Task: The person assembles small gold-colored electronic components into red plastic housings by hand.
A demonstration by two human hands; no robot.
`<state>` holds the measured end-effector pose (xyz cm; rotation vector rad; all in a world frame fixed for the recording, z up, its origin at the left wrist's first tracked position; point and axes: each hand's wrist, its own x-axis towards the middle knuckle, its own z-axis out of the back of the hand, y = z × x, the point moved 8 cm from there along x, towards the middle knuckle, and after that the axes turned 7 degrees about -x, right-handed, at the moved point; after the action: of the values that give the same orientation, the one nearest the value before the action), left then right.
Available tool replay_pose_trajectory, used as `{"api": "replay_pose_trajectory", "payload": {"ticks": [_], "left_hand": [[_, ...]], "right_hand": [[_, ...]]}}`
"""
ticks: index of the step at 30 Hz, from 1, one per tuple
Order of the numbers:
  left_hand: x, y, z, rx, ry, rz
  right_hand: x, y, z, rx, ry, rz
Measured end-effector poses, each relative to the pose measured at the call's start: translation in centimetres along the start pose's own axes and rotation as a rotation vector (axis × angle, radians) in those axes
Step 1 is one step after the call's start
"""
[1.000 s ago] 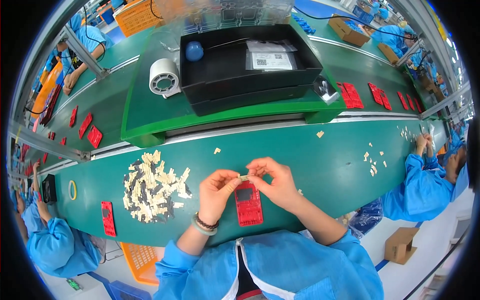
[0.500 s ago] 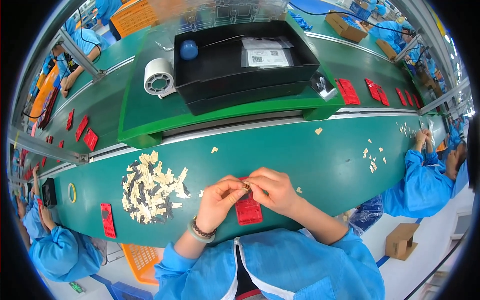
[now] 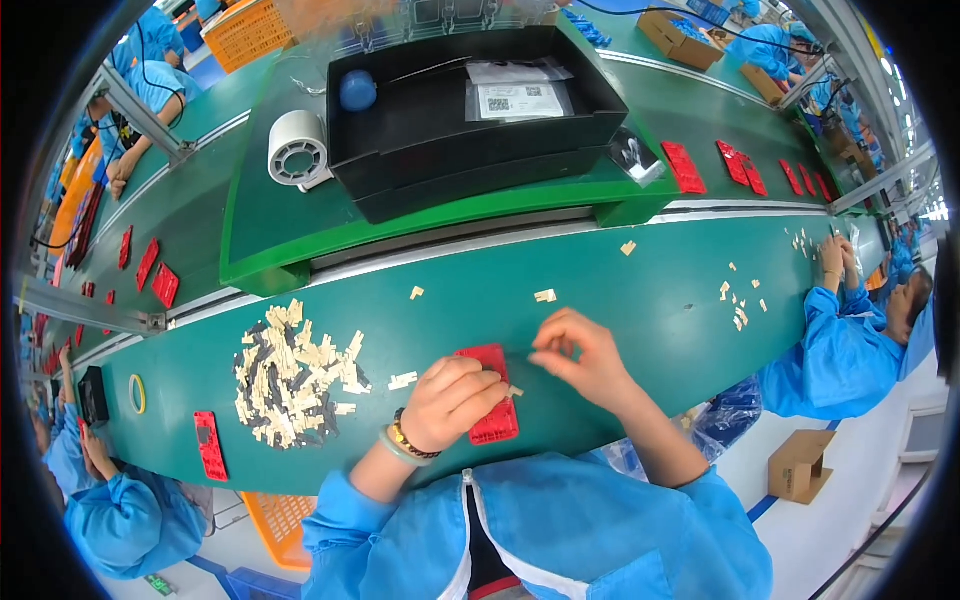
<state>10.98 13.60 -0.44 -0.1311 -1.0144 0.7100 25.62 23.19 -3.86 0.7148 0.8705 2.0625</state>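
Observation:
A red rectangular plastic part point(image 3: 492, 428) lies on the green bench in front of me, partly covered by my left hand point(image 3: 455, 400). The left fingers are bent together over it, and a small cream plastic piece point(image 3: 514, 391) shows at their tips. Just to the right, my right hand point(image 3: 585, 358) is raised off the part, its fingers loosely curled and a gap showing at the thumb; no object is visible in them. Beyond that hand is another cream piece point(image 3: 545, 296). One more cream piece point(image 3: 403, 381) lies left of the part.
A pile of cream and dark grey pieces point(image 3: 290, 375) spreads to the left, near a second red part point(image 3: 210, 445) and a yellow tape ring point(image 3: 137, 394). A black tray point(image 3: 470, 165) and a white fan-like device point(image 3: 298, 148) stand on the raised green shelf. Co-workers sit at both sides.
My hands were together over the red part; the right has moved away to the right. A cream piece now shows beyond it where bare bench was. The whole view has shifted slightly.

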Motion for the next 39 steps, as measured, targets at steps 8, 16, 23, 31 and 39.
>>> {"api": "replay_pose_trajectory", "payload": {"ticks": [8, 16, 23, 31, 39], "left_hand": [[-0.5, -0.4, 0.4, 0.067, -0.049, -0.033], [-0.7, 2.7, 1.1, 0.125, -0.082, 0.3], [-2.1, 4.7, -1.1, -0.082, 0.117, 0.535], [-5.2, 2.8, -0.9, 0.117, 0.091, 0.402], [-6.6, 1.6, -4.5, 0.254, 0.225, 0.456]], "right_hand": [[1.0, 5.2, -3.3, 0.071, 0.319, 0.268], [-1.3, 3.3, -3.6, -0.188, 0.318, 0.289], [0.2, 4.7, -4.4, -0.412, -0.045, 0.214], [2.1, -0.3, -7.1, -0.05, 0.026, -0.052], [0.6, -5.0, -9.8, 0.376, 0.235, -0.51]]}}
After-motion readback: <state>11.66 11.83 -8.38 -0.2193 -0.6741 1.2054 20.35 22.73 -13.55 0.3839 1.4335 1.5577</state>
